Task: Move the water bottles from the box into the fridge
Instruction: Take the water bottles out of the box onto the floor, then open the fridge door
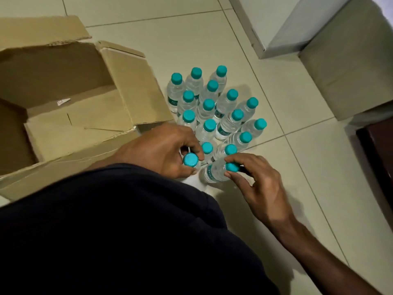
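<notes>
Several clear water bottles with teal caps (212, 107) stand in a cluster on the tiled floor, right of an open cardboard box (70, 99) whose inside shows no bottles. My left hand (161, 152) grips the neck of one bottle (190, 159) at the near left of the cluster, its cap facing up. My right hand (261, 186) pinches the cap end of another bottle (214, 172), which tilts towards the left just in front of the cluster.
A white appliance edge or door (297, 24) stands at the upper right. A tan box-like block (348, 67) sits beside it, and a dark brown panel (378, 154) is at the right edge. My dark-clothed leg fills the lower left.
</notes>
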### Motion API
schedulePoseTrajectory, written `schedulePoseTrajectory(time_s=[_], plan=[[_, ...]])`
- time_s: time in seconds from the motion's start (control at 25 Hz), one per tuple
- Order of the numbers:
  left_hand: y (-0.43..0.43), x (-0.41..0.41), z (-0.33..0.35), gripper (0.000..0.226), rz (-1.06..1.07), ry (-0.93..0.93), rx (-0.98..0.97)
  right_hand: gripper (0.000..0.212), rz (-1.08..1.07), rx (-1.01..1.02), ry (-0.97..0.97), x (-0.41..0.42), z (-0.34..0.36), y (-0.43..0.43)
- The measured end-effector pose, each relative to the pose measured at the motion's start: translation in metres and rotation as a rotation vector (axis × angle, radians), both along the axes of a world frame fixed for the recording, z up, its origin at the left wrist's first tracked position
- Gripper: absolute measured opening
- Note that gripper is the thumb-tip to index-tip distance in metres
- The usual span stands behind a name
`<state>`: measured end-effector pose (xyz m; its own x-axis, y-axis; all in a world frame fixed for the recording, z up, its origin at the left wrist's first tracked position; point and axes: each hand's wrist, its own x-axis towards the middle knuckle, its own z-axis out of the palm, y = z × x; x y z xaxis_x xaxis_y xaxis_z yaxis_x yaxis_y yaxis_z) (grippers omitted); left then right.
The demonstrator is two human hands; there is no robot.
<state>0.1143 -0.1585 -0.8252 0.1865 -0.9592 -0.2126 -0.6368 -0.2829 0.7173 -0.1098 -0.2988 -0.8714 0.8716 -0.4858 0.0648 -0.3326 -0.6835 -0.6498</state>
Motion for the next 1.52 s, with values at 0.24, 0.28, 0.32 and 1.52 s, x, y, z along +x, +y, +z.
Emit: schedulePoseTrajectory(time_s=[0.24,0.28,0.32,1.52], plan=[[-0.006,0.002,-0.031,0.029,-0.069,-0.141,0.021,0.025,-0.006,0.000,0.054,0.005,-0.035,0.010],[-0.006,0.001,-0.036,0.028,-0.099,-0.166,0.018,0.025,-0.007,-0.013,0.055,0.006,-0.036,0.011],[-0.005,0.000,-0.040,0.027,-0.117,-0.179,0.010,0.026,-0.007,-0.026,0.054,0.007,-0.037,0.013],[-0.188,0.012,-0.011,0.066,-0.318,-0.681,-0.164,0.072,-0.500,-0.304,0.309,0.045,0.022,-0.089]])
